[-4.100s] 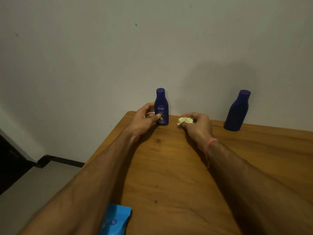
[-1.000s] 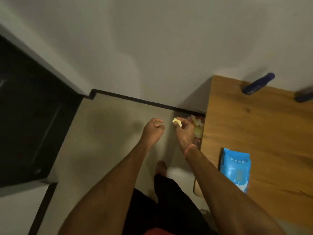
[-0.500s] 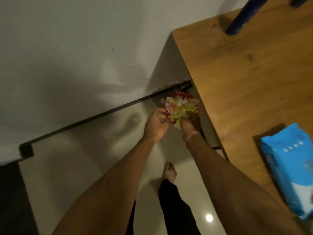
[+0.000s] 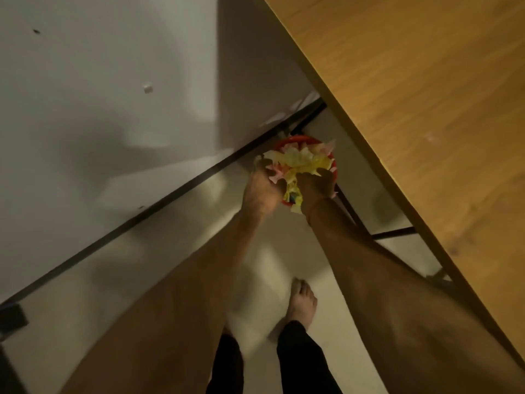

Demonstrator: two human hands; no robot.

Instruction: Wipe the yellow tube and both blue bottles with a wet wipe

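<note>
Both my hands reach down to a red bin [image 4: 295, 138] on the floor under the table's corner. The bin is heaped with crumpled yellow, pink and white used wipes [image 4: 299, 160]. My left hand [image 4: 260, 193] sits at the bin's left rim, knuckles up and fingers curled against the pile. My right hand [image 4: 316, 183] presses palm-down onto the wipes at the right, its fingers buried among them. Whether it holds a wipe of its own is hidden. The yellow tube and both blue bottles are out of view.
The wooden table [image 4: 420, 115] fills the upper right, its edge running diagonally just over the bin. Black table legs [image 4: 392, 233] stand behind my right forearm. My bare foot [image 4: 301, 304] is on the pale floor, with a white wall and dark skirting to the left.
I have leaned down from the table to the floor bin. My right hand, which carried a crumpled wipe, now rests on the pile. The bottles and the blue wipe pack have left the view.
</note>
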